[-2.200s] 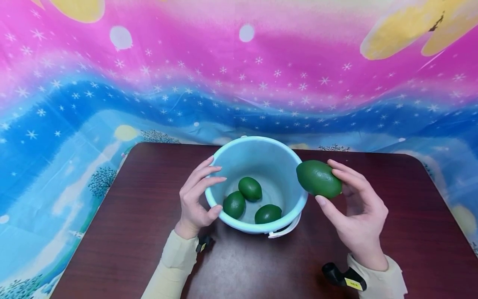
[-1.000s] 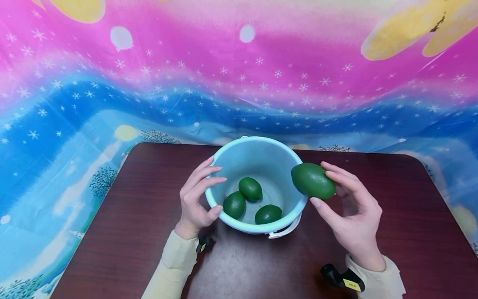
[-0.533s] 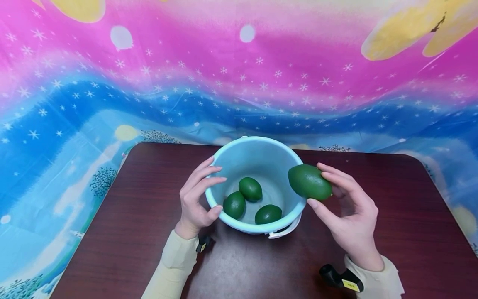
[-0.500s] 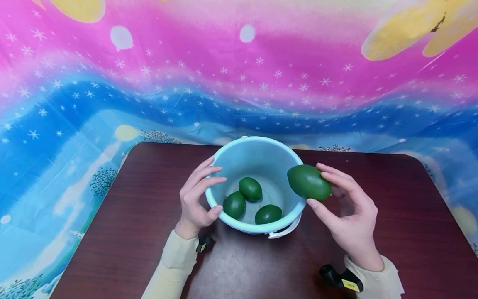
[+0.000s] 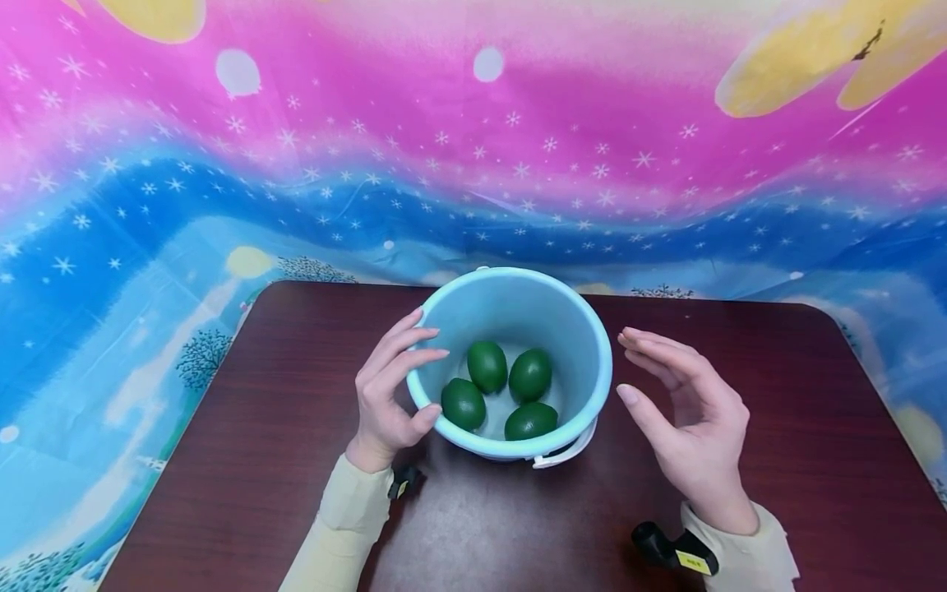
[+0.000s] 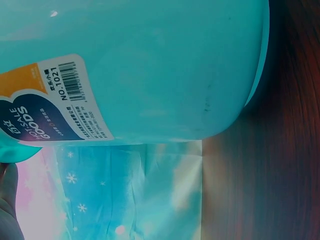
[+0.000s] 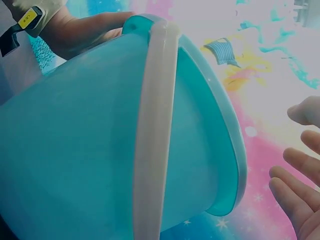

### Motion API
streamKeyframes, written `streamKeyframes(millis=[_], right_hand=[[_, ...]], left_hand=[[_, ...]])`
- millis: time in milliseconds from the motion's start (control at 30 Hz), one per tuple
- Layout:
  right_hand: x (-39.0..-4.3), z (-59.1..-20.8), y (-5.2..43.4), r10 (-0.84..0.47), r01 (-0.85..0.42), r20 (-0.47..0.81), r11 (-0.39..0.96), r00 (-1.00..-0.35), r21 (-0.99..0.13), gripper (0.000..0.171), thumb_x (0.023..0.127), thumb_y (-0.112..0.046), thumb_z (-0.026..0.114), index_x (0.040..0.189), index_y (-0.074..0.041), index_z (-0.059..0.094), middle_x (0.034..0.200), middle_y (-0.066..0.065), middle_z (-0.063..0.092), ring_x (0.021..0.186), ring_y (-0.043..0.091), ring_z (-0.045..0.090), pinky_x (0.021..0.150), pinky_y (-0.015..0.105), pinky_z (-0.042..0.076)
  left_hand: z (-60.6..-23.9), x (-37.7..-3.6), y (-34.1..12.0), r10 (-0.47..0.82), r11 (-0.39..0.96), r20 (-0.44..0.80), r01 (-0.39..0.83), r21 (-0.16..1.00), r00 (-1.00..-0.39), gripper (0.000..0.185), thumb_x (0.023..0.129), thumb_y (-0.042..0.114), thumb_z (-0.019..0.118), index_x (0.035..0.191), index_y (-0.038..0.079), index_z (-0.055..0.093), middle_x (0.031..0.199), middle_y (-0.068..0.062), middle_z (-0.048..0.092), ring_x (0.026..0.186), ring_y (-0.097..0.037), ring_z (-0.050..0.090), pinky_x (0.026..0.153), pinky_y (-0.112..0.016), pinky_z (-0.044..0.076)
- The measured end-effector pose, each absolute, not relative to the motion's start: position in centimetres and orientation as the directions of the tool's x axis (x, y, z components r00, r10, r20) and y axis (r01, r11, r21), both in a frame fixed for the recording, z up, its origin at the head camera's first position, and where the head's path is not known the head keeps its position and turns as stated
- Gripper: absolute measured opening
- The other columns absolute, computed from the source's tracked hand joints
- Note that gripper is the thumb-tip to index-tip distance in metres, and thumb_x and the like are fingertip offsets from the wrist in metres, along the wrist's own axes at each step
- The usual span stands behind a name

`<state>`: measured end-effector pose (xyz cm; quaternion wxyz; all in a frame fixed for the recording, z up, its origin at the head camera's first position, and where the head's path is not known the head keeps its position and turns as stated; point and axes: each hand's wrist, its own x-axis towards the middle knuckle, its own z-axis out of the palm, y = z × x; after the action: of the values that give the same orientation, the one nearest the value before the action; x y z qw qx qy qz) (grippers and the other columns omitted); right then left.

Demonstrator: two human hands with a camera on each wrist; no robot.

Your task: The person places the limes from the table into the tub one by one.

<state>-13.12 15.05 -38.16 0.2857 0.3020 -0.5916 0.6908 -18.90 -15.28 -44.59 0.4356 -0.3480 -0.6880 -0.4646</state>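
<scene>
A light blue bucket (image 5: 592, 329) stands upright on the table in the head view. Several dark green limes (image 5: 530, 375) lie on its bottom. My left hand (image 5: 388, 395) grips the left side of the rim, fingertips over the edge and thumb nearer me. Just right of the bucket is my right hand (image 5: 695, 419), fingers and thumb apart with nothing between them. The right wrist view shows its fingers (image 7: 292, 200) clear of the rim. The left wrist view shows the bucket's outer wall with a printed label (image 6: 65, 105).
A dark reddish-brown table (image 5: 481, 534) carries the bucket. The bucket's white handle (image 5: 565, 452) hangs down at its near right side. A pink and blue patterned cloth (image 5: 444, 164) hangs behind the table. Small black devices (image 5: 673, 549) are on both wrists.
My right hand has moved left with a lime and let it go; that lime now lies in the bucket with the others. One lime inside has shifted slightly. The left hand stayed put.
</scene>
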Motion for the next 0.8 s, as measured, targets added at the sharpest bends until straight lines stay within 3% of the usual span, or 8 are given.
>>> streamKeyframes(millis=[800], right_hand=[[-13.16,-38.35,15.04,0.044,-0.756,0.761,-0.157,-0.648,-0.635,0.041,0.085,0.015,0.071,0.120,0.027,0.055,0.124,0.037,0.059,0.117,0.037,0.062,0.103,0.038,0.050]], left_hand=[[-44.65,-18.86,-15.32,0.082,0.326,0.919,0.882,0.341,-0.386,0.062,0.093,0.061,0.058,0.100,0.002,0.076,0.110,-0.021,0.070,0.119,-0.049,0.058,0.100,-0.054,0.051]])
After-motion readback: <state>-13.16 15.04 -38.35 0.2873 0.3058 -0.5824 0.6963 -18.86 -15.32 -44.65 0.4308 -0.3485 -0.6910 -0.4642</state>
